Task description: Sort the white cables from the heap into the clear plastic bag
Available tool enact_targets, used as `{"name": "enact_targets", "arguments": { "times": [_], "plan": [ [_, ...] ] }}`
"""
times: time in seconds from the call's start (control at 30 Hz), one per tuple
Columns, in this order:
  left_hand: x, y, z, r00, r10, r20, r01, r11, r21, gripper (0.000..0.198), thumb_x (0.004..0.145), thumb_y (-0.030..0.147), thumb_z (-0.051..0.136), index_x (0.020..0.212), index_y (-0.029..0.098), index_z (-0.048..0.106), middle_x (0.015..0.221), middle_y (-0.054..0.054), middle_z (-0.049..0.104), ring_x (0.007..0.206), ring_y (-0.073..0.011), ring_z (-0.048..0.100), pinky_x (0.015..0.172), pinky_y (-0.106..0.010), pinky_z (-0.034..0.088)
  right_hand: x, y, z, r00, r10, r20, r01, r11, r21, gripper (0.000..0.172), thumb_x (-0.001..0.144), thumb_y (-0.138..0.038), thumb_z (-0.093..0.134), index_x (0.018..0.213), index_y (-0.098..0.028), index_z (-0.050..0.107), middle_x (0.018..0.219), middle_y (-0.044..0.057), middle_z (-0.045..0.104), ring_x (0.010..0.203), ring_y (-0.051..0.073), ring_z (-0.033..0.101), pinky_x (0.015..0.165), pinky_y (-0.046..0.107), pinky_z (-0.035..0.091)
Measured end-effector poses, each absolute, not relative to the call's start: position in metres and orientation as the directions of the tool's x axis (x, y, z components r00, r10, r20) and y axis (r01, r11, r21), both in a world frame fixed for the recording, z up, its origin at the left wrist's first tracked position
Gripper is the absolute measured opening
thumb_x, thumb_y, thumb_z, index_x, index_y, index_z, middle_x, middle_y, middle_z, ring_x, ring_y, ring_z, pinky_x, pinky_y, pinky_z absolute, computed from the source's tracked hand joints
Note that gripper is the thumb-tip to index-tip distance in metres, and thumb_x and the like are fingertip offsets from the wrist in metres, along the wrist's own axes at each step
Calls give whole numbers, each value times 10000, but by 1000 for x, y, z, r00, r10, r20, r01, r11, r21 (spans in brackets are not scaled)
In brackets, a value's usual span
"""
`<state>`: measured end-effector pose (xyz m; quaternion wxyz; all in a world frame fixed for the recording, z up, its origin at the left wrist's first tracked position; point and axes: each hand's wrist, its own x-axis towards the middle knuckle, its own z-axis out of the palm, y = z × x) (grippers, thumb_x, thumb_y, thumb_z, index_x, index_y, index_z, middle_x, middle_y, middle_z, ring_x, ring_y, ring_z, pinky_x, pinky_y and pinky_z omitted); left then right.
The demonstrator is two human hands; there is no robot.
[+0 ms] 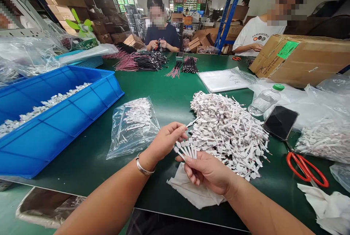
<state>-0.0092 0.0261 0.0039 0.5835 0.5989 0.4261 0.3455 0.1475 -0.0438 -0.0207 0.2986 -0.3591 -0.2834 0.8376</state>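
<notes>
My right hand [206,169] is closed around a fan of several small white connector pieces [187,148], their square heads pointing away from me. Just left of it, my left hand [171,136] pinches one more white connector piece [192,122] between thumb and fingertips. Beyond both hands rises a large loose heap of the same white pieces [226,129]. Under my right hand lies a crumpled white cloth [188,189]. To the left of my left hand, a clear plastic bag [128,140] lies flat with a batch of white pieces inside.
A blue bin [68,114] holding white pieces stands left. On the right are red-handled scissors [306,169], a phone [281,122], a bottle [265,100] and a cardboard box [303,60]. Bundled black wires [147,60] lie at the back, where two people sit working.
</notes>
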Motion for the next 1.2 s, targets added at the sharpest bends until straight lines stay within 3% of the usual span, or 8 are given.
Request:
{"name": "enact_targets", "arguments": {
  "times": [0.13,0.23,0.33,0.47,0.6,1.03,1.2],
  "plan": [
    [-13,24,7,536,835,-122,213,7,977,327,765,404,620,999,177,599,855,-30,622,753,-129,544,663,-241,425,147,-45,-22,-560,704,-437,-271,-654,-707,358,794,-412,629,991,-113,651,581,-28,527,458,39,446,428,156,307],
    [-13,21,7,568,809,-153,260,1,966,283,738,372,650,932,168,620,742,-8,605,668,-112,523,590,-218,403,146,-46,-22,-559,694,-454,-224,-653,-723,366,794,-419,625,977,-102,654,552,-30,520,436,37,427,422,160,289],
    [-12,19,7,531,829,-176,309,4,951,220,785,362,586,818,152,640,681,-9,603,590,-95,492,533,-208,370,145,-47,-22,-560,689,-460,-196,-650,-734,367,794,-420,621,964,-96,657,530,-35,511,419,32,410,424,163,278],
    [-11,18,10,484,849,-212,341,40,939,279,822,393,523,779,144,642,635,-3,586,537,-83,463,494,-201,344,145,-47,-23,-564,686,-460,-192,-650,-735,363,798,-417,614,967,-100,658,521,-42,499,412,30,395,427,166,270],
    [-10,17,12,442,876,-194,312,53,949,306,837,409,496,831,148,657,594,16,553,522,-76,438,488,-194,335,145,-46,-22,-565,681,-466,-191,-657,-729,358,802,-413,609,969,-101,658,519,-41,498,414,32,397,426,166,262],
    [-10,25,3,353,922,-160,141,116,983,451,841,510,447,1035,140,617,761,-77,691,677,-166,612,645,-285,471,145,-46,-21,-541,704,-459,-233,-650,-723,351,779,-416,635,960,-116,655,560,-40,500,450,36,400,424,168,244],
    [-14,29,3,318,943,-101,312,-4,950,496,856,569,360,880,155,632,566,-2,585,553,-141,522,571,-261,408,146,-45,-20,-513,717,-472,-242,-648,-723,363,767,-438,644,949,-125,652,579,-39,506,455,36,405,425,172,236]
  ]
}}
